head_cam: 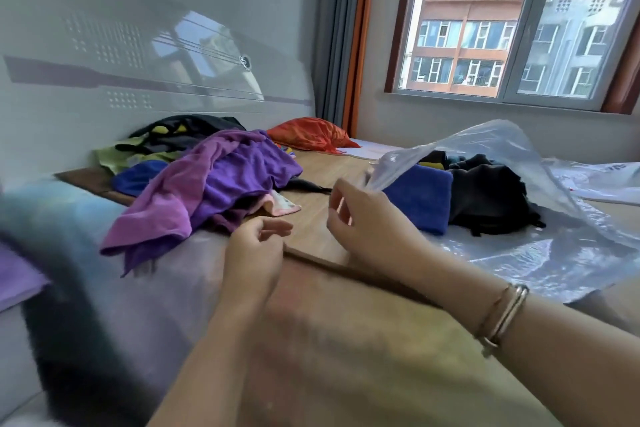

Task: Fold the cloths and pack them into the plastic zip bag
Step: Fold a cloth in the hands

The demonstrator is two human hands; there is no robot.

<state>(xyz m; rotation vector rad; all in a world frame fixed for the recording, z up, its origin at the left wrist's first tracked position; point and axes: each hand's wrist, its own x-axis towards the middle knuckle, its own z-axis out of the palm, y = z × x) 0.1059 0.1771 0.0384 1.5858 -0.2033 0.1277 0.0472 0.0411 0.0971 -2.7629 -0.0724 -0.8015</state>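
Head view: the right hand (360,218) sits just right of centre, its fingers (341,198) pinching the near edge of the plastic zip bag (519,218) and lifting its upper sheet, so the mouth of the bag gapes toward the person. The bag spreads across the bed (363,340) from centre toward 3 o'clock, its lower sheet lying flat and crinkled. Inside it, a folded blue cloth (420,198) lies just beyond the right hand, and a black cloth (488,198) lies touching it on the 3 o'clock side. A pair of bracelets (502,315) circles the right wrist at about 4 o'clock.

The left hand (254,250) hovers near the centre, at 9 o'clock of the right hand and apart from it; its fingers (277,227) are loosely curled and hold nothing. Just past it, toward 10 o'clock, a heap of unfolded cloths covers the bed: a purple cloth (214,191) on top, a small pink cloth (284,205) peeking out at its near edge, a yellow-green cloth (114,156) and a dark cloth (187,128) behind, against the white headboard (138,45). An orange cloth (311,134) lies at 12 o'clock, near the grey curtain (332,28). A window (502,28) at 1 o'clock shows buildings outside. At 8 o'clock something dark and blurred crosses the corner; what it is cannot be told.
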